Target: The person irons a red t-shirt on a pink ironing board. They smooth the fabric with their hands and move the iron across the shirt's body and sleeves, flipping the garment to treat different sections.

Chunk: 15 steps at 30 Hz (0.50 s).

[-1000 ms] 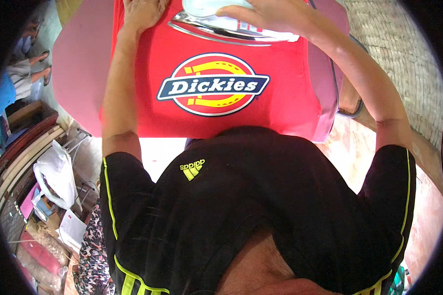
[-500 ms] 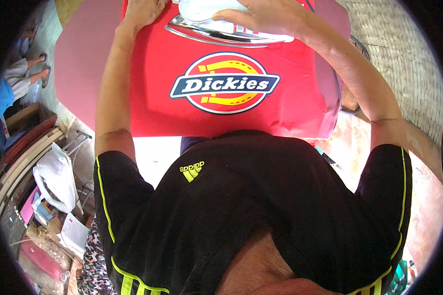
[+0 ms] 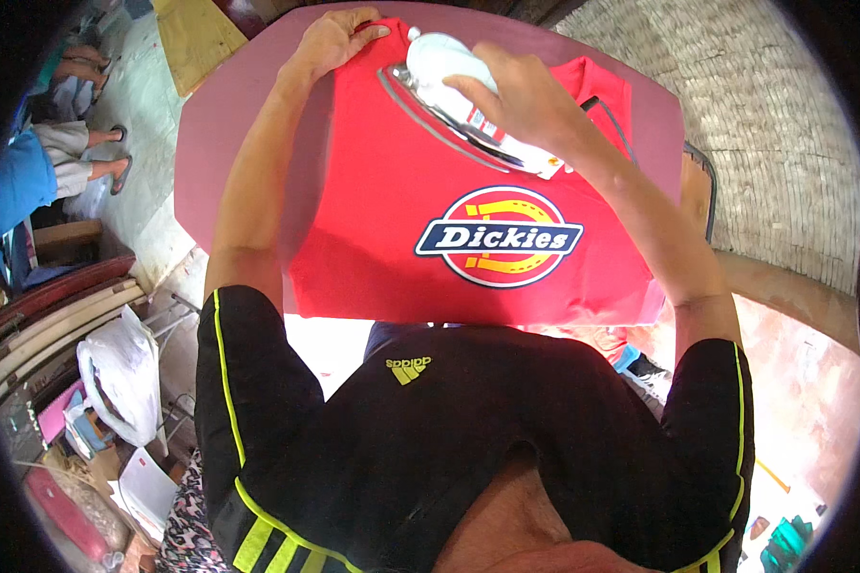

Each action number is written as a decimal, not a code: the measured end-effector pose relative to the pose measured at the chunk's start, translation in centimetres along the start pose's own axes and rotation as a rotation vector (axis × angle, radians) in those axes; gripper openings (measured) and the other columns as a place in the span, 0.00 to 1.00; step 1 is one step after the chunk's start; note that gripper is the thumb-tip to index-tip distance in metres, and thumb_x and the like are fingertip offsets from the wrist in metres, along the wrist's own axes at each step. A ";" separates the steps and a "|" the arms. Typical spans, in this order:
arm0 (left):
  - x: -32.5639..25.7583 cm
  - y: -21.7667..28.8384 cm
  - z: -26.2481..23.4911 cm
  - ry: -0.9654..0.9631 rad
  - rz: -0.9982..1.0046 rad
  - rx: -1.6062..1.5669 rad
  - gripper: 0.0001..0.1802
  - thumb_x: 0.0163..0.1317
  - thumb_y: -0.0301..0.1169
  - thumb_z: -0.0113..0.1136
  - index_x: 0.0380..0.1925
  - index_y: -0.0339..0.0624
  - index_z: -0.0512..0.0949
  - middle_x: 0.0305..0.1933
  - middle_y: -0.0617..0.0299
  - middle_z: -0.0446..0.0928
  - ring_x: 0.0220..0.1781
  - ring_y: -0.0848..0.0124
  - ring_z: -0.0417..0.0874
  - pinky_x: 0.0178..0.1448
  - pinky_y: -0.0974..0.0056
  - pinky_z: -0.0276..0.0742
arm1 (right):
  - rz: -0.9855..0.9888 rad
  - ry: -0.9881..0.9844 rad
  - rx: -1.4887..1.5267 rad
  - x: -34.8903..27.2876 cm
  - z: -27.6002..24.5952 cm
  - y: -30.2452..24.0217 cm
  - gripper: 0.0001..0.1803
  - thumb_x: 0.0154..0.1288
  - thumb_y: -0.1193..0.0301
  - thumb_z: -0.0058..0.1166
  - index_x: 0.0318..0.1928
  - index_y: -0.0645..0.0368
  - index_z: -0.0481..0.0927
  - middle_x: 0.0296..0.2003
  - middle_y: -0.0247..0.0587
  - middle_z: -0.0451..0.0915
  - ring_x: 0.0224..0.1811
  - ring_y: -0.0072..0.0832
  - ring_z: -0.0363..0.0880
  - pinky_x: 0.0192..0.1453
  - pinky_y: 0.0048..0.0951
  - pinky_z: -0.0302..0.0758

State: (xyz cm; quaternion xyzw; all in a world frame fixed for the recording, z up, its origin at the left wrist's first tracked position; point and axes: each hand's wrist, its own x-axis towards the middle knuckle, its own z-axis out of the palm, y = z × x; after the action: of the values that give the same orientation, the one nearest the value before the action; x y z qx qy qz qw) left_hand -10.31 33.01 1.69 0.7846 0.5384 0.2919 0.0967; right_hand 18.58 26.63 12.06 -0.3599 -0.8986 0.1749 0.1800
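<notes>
A red shirt (image 3: 373,229) with a round yellow, white and blue printed badge lies spread on a mauve-topped table. At the garment's far left corner, my left hand (image 3: 339,40) pinches the cloth between thumb and fingers. My right hand (image 3: 528,95) is wrapped round the handle of a white clothes iron (image 3: 440,59) with a shiny metal base. The iron is over the upper part of the shirt, beyond the badge, its tip toward the far left. Whether its whole base touches the cloth cannot be told. The handle is mostly hidden by my fingers.
The mauve table (image 3: 225,167) shows bare at its left side. A black cord (image 3: 613,124) runs at the right of the iron. Woven matting (image 3: 764,124) lies to the right. At far left are another person's legs (image 3: 96,153), stacked boards (image 3: 62,320) and a white plastic bag (image 3: 124,372).
My head view has shifted, showing more of the table's far side. The iron has turned, with its tip now angled far left. My left hand now shows gripping the shirt's far corner.
</notes>
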 end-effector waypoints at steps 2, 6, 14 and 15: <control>-0.3 -1.0 0.0 -0.028 -0.050 -0.030 0.16 0.65 0.44 0.57 0.39 0.42 0.80 0.42 0.48 0.80 0.46 0.45 0.80 0.49 0.48 0.75 | 0.007 0.132 0.007 1.7 1.9 1.2 0.25 0.68 0.52 0.57 0.38 0.66 0.80 0.23 0.58 0.81 0.28 0.54 0.83 0.34 0.47 0.77; -2.5 -1.8 -0.3 0.051 -0.185 0.056 0.20 0.70 0.48 0.51 0.41 0.43 0.80 0.45 0.53 0.81 0.47 0.48 0.81 0.50 0.49 0.76 | 0.083 0.183 0.032 5.2 3.5 1.5 0.23 0.70 0.55 0.56 0.39 0.68 0.76 0.28 0.58 0.78 0.29 0.50 0.79 0.33 0.42 0.73; -4.6 -1.4 1.3 0.353 -0.172 0.039 0.12 0.65 0.38 0.60 0.37 0.41 0.81 0.39 0.54 0.82 0.43 0.54 0.82 0.47 0.55 0.77 | 0.287 0.182 0.106 12.3 5.1 1.7 0.29 0.70 0.50 0.50 0.41 0.71 0.76 0.41 0.70 0.80 0.47 0.62 0.80 0.51 0.52 0.75; -4.8 -1.5 1.3 0.375 -0.175 0.027 0.11 0.65 0.38 0.60 0.36 0.42 0.81 0.38 0.54 0.81 0.42 0.53 0.82 0.46 0.54 0.77 | 0.299 0.166 0.140 11.8 5.0 1.6 0.29 0.71 0.50 0.49 0.41 0.71 0.76 0.42 0.70 0.80 0.48 0.61 0.80 0.51 0.52 0.75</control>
State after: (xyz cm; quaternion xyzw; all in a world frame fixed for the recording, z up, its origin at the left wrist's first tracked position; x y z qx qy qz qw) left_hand -11.94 29.49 -1.76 0.6681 0.6167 0.4162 0.0094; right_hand 9.28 35.15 9.26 -0.4891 -0.8028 0.2317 0.2501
